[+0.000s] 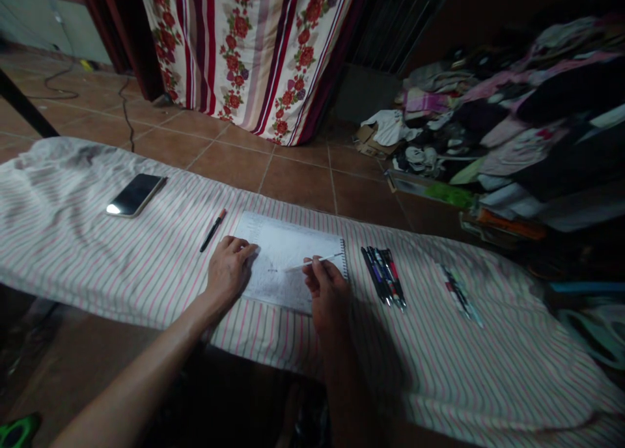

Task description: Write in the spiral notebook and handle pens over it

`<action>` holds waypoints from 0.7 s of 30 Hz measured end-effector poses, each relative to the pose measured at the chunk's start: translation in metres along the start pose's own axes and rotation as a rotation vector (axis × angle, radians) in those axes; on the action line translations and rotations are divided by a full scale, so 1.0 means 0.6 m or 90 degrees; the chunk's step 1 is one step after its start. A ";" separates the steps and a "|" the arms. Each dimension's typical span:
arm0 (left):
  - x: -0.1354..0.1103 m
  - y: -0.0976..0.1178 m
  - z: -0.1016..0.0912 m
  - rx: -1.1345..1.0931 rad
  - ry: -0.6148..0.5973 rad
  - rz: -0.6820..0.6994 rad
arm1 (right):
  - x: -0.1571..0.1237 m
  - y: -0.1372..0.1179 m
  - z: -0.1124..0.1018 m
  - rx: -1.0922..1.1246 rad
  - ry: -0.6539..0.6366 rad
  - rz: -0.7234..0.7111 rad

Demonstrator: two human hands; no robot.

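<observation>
A spiral notebook [288, 246] lies open on a table covered with a pink-striped cloth [122, 266]. My left hand [227, 269] rests flat on the notebook's left edge, fingers slightly curled, holding nothing. My right hand [327, 292] pinches a white pen [312, 262] whose tip touches the page near its middle. A dark pen with a reddish end [213, 230] lies on the cloth just left of the notebook.
A bundle of several pens [383, 275] lies right of the notebook, and more pens [459, 295] farther right. A phone [135, 195] lies face up at left. A floral curtain [254, 44] hangs behind; heaped clothes [512, 109] fill the right.
</observation>
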State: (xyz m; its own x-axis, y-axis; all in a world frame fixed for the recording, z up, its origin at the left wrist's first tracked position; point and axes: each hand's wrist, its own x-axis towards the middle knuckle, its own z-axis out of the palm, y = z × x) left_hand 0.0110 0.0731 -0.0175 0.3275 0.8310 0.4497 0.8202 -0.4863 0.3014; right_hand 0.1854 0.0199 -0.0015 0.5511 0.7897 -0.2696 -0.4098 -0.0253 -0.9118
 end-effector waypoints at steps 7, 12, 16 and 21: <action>0.000 -0.004 0.016 0.009 -0.025 0.002 | -0.003 -0.002 0.001 -0.005 -0.013 0.002; -0.003 -0.006 0.020 -0.006 -0.032 0.007 | -0.002 0.000 0.001 -0.009 -0.011 -0.006; -0.006 -0.004 0.016 -0.028 -0.028 -0.001 | 0.001 0.001 -0.001 -0.006 -0.009 -0.008; -0.008 -0.003 0.008 -0.037 -0.004 -0.007 | 0.000 -0.002 -0.002 -0.009 -0.009 -0.014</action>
State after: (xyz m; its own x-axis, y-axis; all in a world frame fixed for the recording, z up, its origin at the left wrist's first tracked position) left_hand 0.0102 0.0715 -0.0245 0.3214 0.8382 0.4406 0.7951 -0.4916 0.3552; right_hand 0.1866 0.0190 -0.0010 0.5491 0.7992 -0.2444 -0.3865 -0.0164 -0.9221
